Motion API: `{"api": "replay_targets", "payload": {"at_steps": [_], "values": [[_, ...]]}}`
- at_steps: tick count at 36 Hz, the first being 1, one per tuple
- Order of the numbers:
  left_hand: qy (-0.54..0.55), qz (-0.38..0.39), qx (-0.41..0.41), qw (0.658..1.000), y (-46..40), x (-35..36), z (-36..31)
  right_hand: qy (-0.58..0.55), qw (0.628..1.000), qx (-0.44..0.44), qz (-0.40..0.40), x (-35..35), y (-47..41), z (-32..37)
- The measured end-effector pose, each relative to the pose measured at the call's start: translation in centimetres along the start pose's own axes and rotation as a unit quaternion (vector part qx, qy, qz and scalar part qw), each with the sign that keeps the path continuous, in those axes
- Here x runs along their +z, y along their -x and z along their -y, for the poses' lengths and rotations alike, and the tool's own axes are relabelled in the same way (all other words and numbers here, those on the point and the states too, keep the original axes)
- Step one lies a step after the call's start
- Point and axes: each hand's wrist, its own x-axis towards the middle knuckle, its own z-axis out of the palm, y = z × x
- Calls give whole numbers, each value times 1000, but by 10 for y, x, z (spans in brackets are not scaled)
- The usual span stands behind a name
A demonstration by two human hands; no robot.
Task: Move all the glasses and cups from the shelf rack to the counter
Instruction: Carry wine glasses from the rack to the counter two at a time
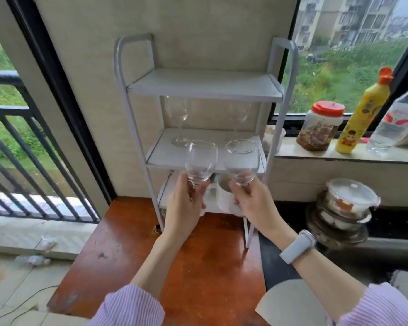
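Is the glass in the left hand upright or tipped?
Upright. The left hand grips the wine glass by its stem, rim up; it looks empty.

Top shelf (204, 82) bare; 2 tall glasses (177, 118) block middle shelf's back.

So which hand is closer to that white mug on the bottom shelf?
Right. The right hand, holding a glass by its stem, overlaps the white mug from its right; the left hand, holding the other glass, sits further off to the mug's left.
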Motion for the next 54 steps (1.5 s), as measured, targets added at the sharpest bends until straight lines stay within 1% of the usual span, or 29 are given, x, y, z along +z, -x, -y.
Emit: {"api": "replay_targets", "payload": {"at_steps": [3, 5, 10, 13, 15, 19, 21, 24, 25, 28, 32, 34, 38, 43, 48, 51, 54], "values": [[20, 45, -25, 998, 27, 11, 5, -31, 998, 49, 10, -4, 37, -15], [27, 75, -47, 996, 44, 20, 10, -30, 997, 71, -3, -8, 61, -28], [43, 151, -83, 984, 83, 52, 18, 7, 989, 129, -67, -29, 116, -61], [50, 193, -90, 976, 105, 77, 15, 34, 979, 177, -94, -50, 150, -77], [57, 226, -95, 968, 121, 96, 10, 53, 969, 208, -127, -67, 174, -85], [74, 296, -89, 948, 157, 144, -11, 88, 937, 276, -196, -108, 226, -99], [73, 331, -67, 938, 178, 170, -27, 92, 920, 303, -232, -133, 256, -100], [56, 376, -18, 925, 211, 213, -57, 82, 900, 318, -287, -173, 303, -92], [59, 395, -8, 917, 225, 230, -70, 82, 891, 324, -308, -189, 323, -88], [71, 452, -15, 889, 266, 271, -104, 80, 866, 340, -359, -229, 380, -75], [74, 497, 41, 864, 343, 326, -157, 63, 831, 348, -430, -284, 466, -52], [100, 530, 46, 840, 385, 351, -186, 67, 815, 336, -468, -314, 509, -40], [142, 602, 59, 783, 465, 395, -244, 69, 777, 335, -528, -365, 590, -18], [165, 654, 101, 732, 550, 439, -310, 112, 708, 351, -602, -415, 687, 2], [171, 696, 149, 681, 618, 479, -365, 131, 639, 351, -672, -452, 763, 16], [178, 726, 164, 644, 656, 507, -394, 122, 610, 350, -700, -473, 801, 22], [185, 748, 167, 615, 693, 539, -419, 135, 587, 346, -720, -499, 838, 24]]}}
